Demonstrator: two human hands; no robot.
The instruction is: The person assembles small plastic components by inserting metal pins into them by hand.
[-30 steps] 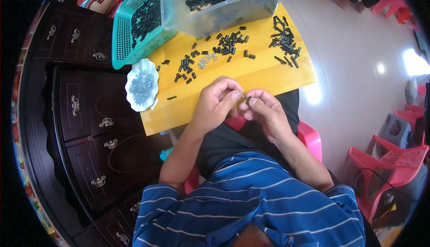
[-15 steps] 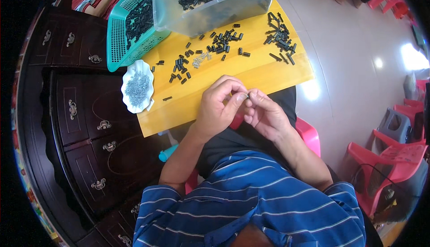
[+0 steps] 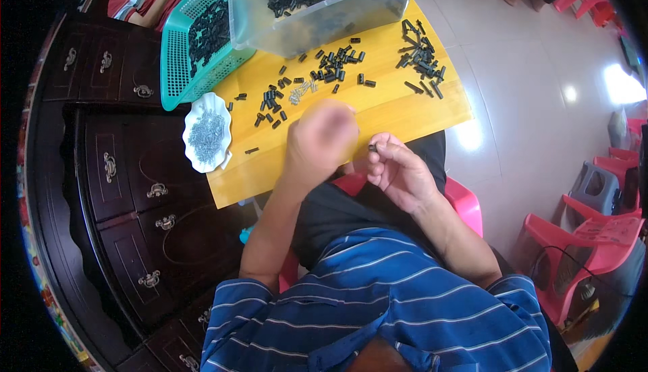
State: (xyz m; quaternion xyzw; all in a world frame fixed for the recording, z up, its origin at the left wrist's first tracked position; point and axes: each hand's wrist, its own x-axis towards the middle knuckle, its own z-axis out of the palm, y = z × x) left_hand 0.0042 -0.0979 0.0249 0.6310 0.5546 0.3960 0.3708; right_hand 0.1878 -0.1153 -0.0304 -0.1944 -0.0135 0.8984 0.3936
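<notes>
Between thumb and fingertips, my right hand (image 3: 405, 173) pinches a small black cylinder (image 3: 372, 148) by the table's near edge. My left hand (image 3: 320, 139) is a blur over the yellow tabletop (image 3: 283, 159), apart from the right, and its fingers cannot be made out. Beyond it lie several loose black cylinders (image 3: 331, 65), with a small heap of shiny clear or silvery pieces (image 3: 302, 92) among them. A lone thin black piece (image 3: 252, 150) rests left of that hand. At the right of the table is a pile of longer black stick-like parts (image 3: 422, 55).
A white scalloped dish (image 3: 225, 119) of tiny silvery pieces stands at the table's left. Behind are a green basket (image 3: 172, 78) and a clear bin (image 3: 324, 33), both holding black parts. Dark drawers (image 3: 121, 163) line the left; pink chairs (image 3: 580, 250) stand right. Another person sits at far left.
My left hand has left the right one, moving left and away over the table. The right hand stays put, and the black cylinder in its fingertips now shows more plainly.
</notes>
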